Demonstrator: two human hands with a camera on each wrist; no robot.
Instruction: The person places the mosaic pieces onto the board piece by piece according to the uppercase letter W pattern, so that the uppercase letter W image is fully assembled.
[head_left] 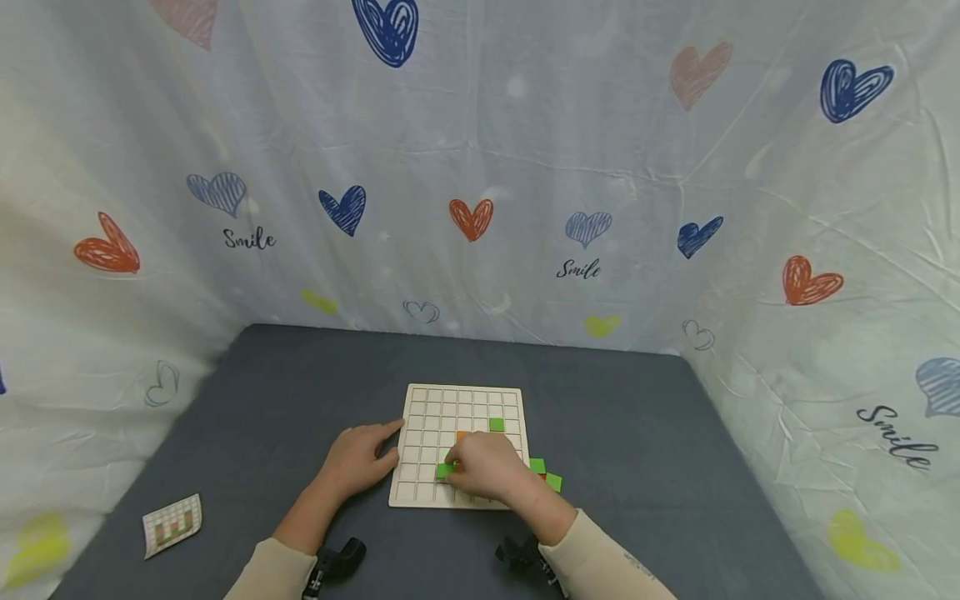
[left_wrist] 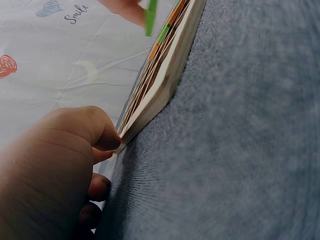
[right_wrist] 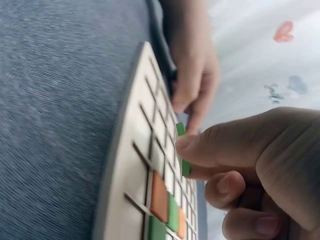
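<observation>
My right hand pinches a green square tile between thumb and finger. It holds the tile tilted, just over the left part of a pale wooden grid board. My left hand rests at the board's left edge, touching it with thumb and forefinger. In the right wrist view an orange tile, another green tile and a second orange one sit in the grid's cells. Farther back on the board lies one more green tile. My right hand covers part of the grid.
Loose green tiles lie by the board's right edge, with a bit of red showing among them. A small printed card with a coloured grid pattern lies at the left on the dark grey tabletop. A heart-printed curtain surrounds the table.
</observation>
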